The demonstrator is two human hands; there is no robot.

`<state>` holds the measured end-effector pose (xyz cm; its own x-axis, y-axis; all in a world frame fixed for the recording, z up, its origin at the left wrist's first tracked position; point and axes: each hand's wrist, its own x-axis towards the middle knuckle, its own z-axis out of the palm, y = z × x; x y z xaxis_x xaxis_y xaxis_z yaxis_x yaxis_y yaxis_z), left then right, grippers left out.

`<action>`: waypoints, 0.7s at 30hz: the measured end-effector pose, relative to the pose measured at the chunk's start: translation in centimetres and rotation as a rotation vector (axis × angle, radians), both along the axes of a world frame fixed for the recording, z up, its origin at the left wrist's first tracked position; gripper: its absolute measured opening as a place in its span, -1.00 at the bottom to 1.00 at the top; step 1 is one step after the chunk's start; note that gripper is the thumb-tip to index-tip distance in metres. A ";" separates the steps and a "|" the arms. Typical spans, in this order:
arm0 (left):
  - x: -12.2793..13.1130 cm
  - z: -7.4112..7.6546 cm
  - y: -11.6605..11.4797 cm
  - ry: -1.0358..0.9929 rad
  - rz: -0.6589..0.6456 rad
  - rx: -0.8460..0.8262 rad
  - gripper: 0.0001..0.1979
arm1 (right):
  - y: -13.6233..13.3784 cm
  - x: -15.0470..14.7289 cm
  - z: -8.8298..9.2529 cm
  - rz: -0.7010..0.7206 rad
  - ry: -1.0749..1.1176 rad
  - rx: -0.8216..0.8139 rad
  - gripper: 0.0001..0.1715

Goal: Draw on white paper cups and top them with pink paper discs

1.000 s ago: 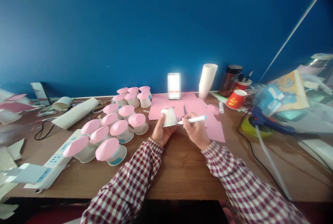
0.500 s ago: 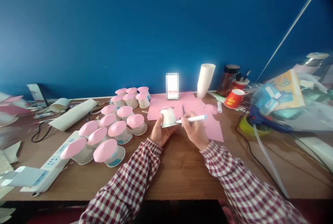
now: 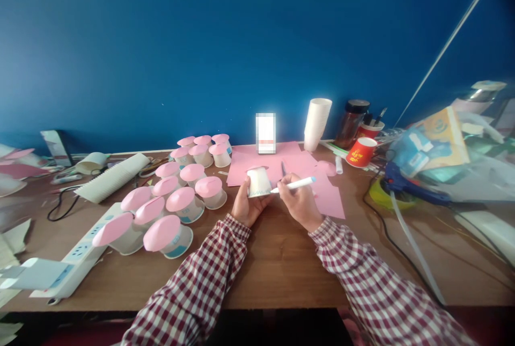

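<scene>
My left hand (image 3: 244,207) grips a white paper cup (image 3: 258,182) held upside down, its wide rim at the bottom. A wavy blue-green line runs along the cup near that rim. In my right hand (image 3: 300,201) is a white marker pen (image 3: 300,183) with a light blue end. Its tip points left and meets the cup's lower right side, or nearly so. Pink paper sheets (image 3: 295,153) lie on the table behind both hands. On the left stand several upturned paper cups topped with pink paper discs (image 3: 180,199).
A white power strip (image 3: 80,252) lies at the left front. Stacked white cups (image 3: 317,120), a dark jar (image 3: 353,120) and a red paper cup (image 3: 362,152) stand at the back right. A blue glue gun (image 3: 414,188) rests on a yellow bowl (image 3: 390,198), its cable trailing forward.
The pen has shifted very slightly left and its back end has dropped a little. The cup stays in my left hand, almost unmoved. The whole view has drifted slightly.
</scene>
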<state>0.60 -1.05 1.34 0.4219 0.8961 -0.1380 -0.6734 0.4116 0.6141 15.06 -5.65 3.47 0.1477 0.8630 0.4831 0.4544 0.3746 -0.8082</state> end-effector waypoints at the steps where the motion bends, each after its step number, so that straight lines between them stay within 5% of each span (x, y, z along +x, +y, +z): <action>1: 0.0 0.0 -0.1 0.003 -0.008 0.006 -0.54 | 0.0 0.0 0.0 -0.008 0.009 0.001 -0.77; 21: -0.1 0.0 -0.1 -0.030 -0.031 0.055 -0.42 | 0.0 0.0 0.2 0.009 0.028 -0.009 -0.75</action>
<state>0.49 -1.15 1.30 0.4530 0.8883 -0.0756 -0.6789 0.3987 0.6166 15.05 -5.69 3.65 0.1529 0.8686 0.4714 0.4284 0.3716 -0.8236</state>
